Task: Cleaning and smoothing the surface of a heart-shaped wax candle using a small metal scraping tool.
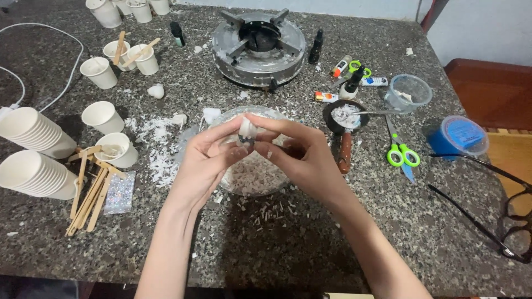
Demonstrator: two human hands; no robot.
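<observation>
Both my hands meet over a clear glass bowl (228, 185) filled with pale wax shavings. My left hand (208, 158) pinches a small white wax lump (247, 129) between thumb and fingers. My right hand (307, 155) closes on the same lump from the right, fingertips touching it, with something small and dark just under the lump. Loose shavings lie scattered on the speckled stone counter (288, 243) around the bowl.
A metal gas burner (259, 47) sits at the back. Left: stacked paper cups (33, 133), single cups and wooden sticks (88, 202). Right: a small pan with wax (344, 119), green scissors (400, 152), a blue lidded tub (459, 135), eyeglasses (507, 216), small bottles.
</observation>
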